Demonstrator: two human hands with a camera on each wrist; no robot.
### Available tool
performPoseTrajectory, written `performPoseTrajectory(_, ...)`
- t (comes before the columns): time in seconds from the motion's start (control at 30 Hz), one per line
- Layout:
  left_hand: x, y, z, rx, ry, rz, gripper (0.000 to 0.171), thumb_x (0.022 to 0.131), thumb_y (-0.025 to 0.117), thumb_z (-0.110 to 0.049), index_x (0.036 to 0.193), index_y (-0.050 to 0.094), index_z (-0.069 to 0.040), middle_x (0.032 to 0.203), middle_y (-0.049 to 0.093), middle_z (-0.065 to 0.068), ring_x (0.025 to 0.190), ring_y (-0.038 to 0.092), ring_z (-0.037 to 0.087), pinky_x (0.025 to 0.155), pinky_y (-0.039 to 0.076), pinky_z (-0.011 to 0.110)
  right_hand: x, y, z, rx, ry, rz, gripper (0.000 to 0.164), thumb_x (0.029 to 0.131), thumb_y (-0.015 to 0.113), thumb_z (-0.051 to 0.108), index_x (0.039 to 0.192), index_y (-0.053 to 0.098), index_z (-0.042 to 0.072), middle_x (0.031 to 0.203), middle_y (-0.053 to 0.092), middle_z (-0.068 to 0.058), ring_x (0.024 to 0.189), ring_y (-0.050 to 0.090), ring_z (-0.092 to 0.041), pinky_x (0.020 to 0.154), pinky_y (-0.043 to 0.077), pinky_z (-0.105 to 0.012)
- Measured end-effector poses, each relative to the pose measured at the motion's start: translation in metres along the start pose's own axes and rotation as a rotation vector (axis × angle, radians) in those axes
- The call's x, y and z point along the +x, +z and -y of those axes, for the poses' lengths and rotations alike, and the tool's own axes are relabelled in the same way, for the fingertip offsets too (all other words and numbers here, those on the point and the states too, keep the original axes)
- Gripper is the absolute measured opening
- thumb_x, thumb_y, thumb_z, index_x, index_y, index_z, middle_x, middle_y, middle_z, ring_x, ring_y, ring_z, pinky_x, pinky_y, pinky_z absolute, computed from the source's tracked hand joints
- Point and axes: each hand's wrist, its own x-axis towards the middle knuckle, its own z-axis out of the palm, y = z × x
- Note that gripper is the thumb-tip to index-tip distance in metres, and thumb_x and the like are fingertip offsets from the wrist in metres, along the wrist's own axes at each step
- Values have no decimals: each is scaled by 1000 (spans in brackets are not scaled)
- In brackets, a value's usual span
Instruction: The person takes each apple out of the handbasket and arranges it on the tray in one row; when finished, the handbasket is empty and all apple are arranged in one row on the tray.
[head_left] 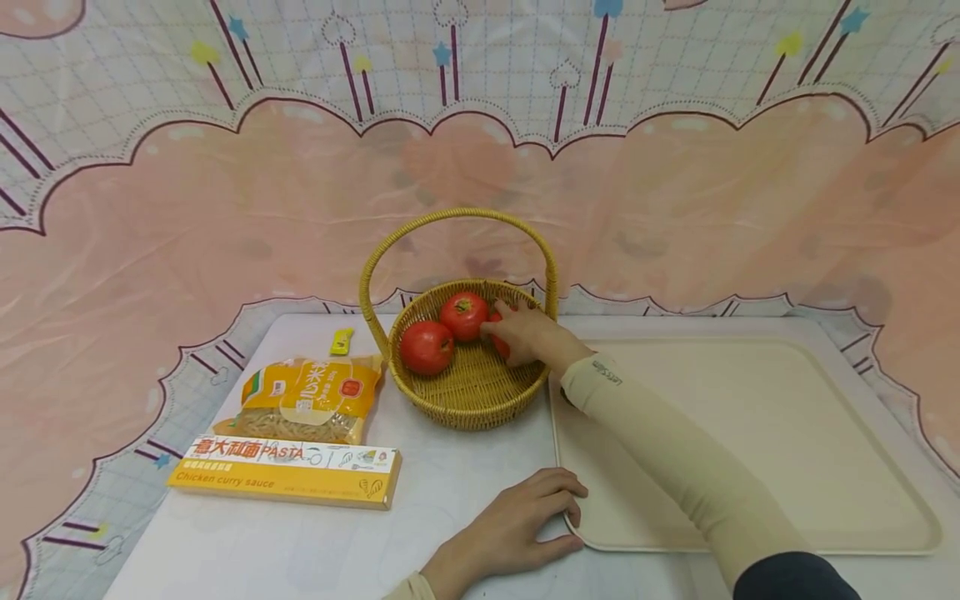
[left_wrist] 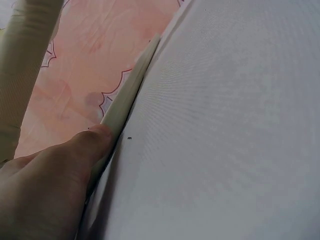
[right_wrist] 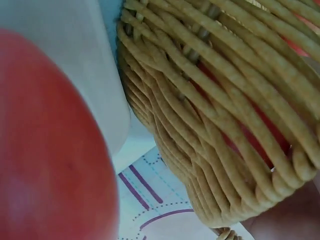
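Observation:
My right hand (head_left: 525, 333) reaches into a round wicker basket (head_left: 472, 412) with a tall handle. Its fingers are spread round a red apple (head_left: 501, 335), which they partly hide. Two more apples, a rear one (head_left: 463, 315) and a left one (head_left: 426, 348), lie beside it. In the right wrist view, red shows through the wicker wall (right_wrist: 200, 125), and a large red round shape (right_wrist: 50, 145) fills the left side. My left hand (head_left: 517, 525) grips the near-left corner of a cream tray (head_left: 735, 450), its thumb (left_wrist: 97, 137) against the rim.
Left of the basket lie a yellow bag of pasta (head_left: 315, 396), a long pasta box (head_left: 285, 475) and a small yellow packet (head_left: 341, 341). A patterned cloth (head_left: 480, 192) hangs behind the white table (head_left: 450, 467). My right forearm (head_left: 675, 467) crosses over the tray.

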Motion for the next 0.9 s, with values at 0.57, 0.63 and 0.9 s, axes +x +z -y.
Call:
performPoseTrajectory(0.57,-1,-1,0,6,4,9,14,91,59,-37,95,54,-25,128,52,-10,129,42,6,103,39,22,-22,-5,-5,211,-80,-124,54,79,71,36,129,51,29,129,42,-10,97,54,-27,81,49,-40)
performPoseTrajectory(0.63,0,0,0,5,6,7,14,91,59,-37,95,55,-25,128,52,-10,129,42,6,103,39,23,-25,-5,-6,230,-89,-153,54,79,71,36,129,51,29,129,42,-10,96,55,-26,81,49,-40)
performPoseTrajectory(0.9,0,1,0,7,6,0,14,91,58,-38,95,55,-25,128,52,-11,128,43,5,102,40,22,-36,-5,-8,297,-123,-226,55,80,71,36,130,51,28,129,42,-11,104,54,-26,88,49,-40)
